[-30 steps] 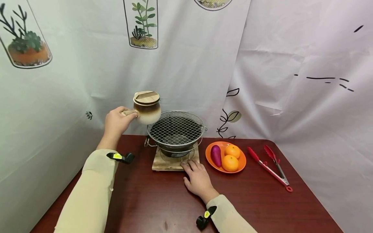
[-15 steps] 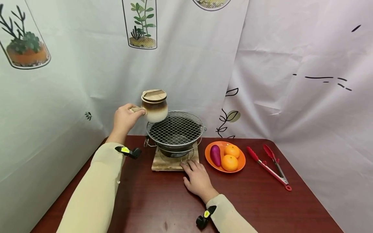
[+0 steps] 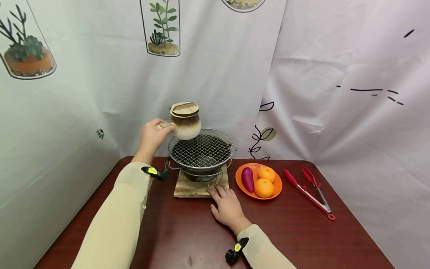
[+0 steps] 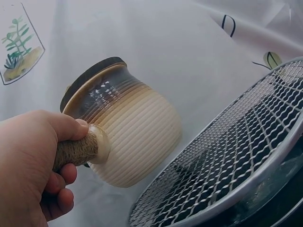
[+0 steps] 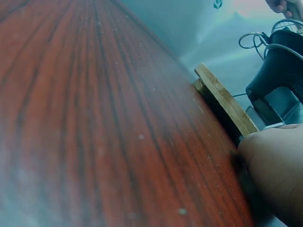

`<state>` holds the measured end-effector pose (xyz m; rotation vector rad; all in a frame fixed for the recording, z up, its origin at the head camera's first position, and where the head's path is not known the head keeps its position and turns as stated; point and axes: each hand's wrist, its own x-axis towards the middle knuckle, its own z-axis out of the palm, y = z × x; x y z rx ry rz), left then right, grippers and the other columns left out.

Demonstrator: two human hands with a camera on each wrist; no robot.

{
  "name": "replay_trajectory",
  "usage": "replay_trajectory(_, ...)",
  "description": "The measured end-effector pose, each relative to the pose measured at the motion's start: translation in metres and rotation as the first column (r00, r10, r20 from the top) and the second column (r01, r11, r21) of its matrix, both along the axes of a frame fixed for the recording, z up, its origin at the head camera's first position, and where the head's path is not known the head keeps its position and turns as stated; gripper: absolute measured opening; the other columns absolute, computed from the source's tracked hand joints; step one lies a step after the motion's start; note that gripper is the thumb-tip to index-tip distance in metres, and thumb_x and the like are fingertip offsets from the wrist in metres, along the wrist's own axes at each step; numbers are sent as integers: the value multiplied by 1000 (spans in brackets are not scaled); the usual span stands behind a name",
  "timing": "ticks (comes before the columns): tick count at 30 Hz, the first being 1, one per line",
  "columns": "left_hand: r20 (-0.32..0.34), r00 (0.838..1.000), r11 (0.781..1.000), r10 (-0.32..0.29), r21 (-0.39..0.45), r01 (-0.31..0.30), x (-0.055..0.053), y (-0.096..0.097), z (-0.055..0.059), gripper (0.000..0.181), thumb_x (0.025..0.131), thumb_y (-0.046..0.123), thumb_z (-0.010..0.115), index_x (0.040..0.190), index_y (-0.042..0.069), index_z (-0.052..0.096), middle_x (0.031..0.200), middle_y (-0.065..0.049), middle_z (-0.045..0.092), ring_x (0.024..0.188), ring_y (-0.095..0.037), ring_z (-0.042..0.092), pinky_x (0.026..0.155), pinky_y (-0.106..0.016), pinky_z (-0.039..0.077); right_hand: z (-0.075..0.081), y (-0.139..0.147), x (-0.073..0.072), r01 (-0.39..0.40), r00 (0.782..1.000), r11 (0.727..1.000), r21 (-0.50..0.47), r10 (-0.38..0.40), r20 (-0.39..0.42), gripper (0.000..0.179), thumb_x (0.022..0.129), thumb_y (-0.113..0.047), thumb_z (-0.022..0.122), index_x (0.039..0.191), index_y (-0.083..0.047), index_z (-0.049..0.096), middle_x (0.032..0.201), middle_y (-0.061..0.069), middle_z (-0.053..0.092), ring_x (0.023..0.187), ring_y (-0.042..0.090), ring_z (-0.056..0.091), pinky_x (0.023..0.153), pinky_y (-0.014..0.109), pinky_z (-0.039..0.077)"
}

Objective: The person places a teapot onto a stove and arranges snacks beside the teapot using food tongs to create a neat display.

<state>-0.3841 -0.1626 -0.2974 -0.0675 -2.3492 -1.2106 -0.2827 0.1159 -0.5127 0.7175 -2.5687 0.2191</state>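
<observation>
My left hand (image 3: 153, 135) grips the twine-wrapped handle (image 4: 76, 152) of a ribbed clay pot (image 3: 186, 127), brown at the top and cream below. A flat wooden lid (image 3: 184, 108) covers the pot. In the left wrist view the pot is clear above the wire mesh (image 4: 227, 156) of a round tabletop grill, over its back left part in the head view. The dark grill bowl (image 3: 201, 175) stands on a wooden board (image 3: 183, 190). My right hand (image 3: 229, 209) rests with loosely extended fingers on the board's front edge.
Right of the grill, an orange plate (image 3: 240, 184) holds a purple eggplant-shaped thing (image 3: 248, 180) and two oranges (image 3: 264, 188). Farther right lie red-tipped tongs (image 3: 314, 200), spread apart, on the dark red table (image 3: 188, 231). A white printed curtain (image 3: 218, 82) hangs behind.
My left hand has carried the pot rightward, from the grill's left edge to farther over the mesh. My right hand has stayed on the board.
</observation>
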Motion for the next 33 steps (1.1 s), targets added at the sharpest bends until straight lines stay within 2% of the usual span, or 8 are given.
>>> replay_trajectory(7, -10, 999, 997, -31, 74, 31, -5, 9, 0, 35, 86, 36, 77, 102, 5, 72, 99, -11, 73, 92, -24, 63, 76, -35, 47, 0, 0, 0, -4, 1000, 1000, 1, 4, 5, 55, 90, -32, 69, 142, -22, 58, 139, 9, 57, 132, 31, 50, 109, 49, 40)
replay_trajectory(14, -1, 999, 996, -54, 64, 54, -10, 19, 2, 34, 86, 33, 76, 103, 4, 71, 99, -13, 70, 88, -24, 60, 75, -34, 46, -1, 0, 0, -2, 1000, 1000, 4, 2, -3, 55, 90, -33, 69, 143, -22, 58, 139, 9, 57, 131, 32, 50, 109, 49, 40)
replay_trajectory(22, 20, 998, 996, -66, 59, 65, -12, 24, -7, 34, 89, 33, 73, 107, 4, 69, 102, -14, 69, 88, -26, 59, 73, -36, 46, -3, -1, -1, -5, 1000, 1000, 11, 5, -11, 55, 89, -32, 69, 142, -22, 58, 138, 9, 57, 131, 31, 50, 108, 48, 40)
replay_trajectory(27, 43, 996, 996, -79, 51, 76, -14, 26, -11, 34, 91, 34, 72, 110, 5, 68, 100, -14, 68, 82, -27, 58, 68, -37, 46, -4, -1, -2, 7, 1000, 1000, 22, -7, -7, 55, 90, -33, 68, 142, -23, 58, 138, 8, 57, 131, 29, 50, 109, 47, 39)
replay_trajectory(33, 37, 996, 994, -86, 72, 83, -17, 26, -19, 32, 89, 31, 74, 106, 4, 68, 100, -14, 68, 86, -26, 60, 74, -36, 48, -3, -1, -2, 5, 1000, 1000, 17, -5, -2, 55, 90, -32, 68, 143, -23, 58, 139, 8, 57, 131, 30, 50, 109, 48, 39)
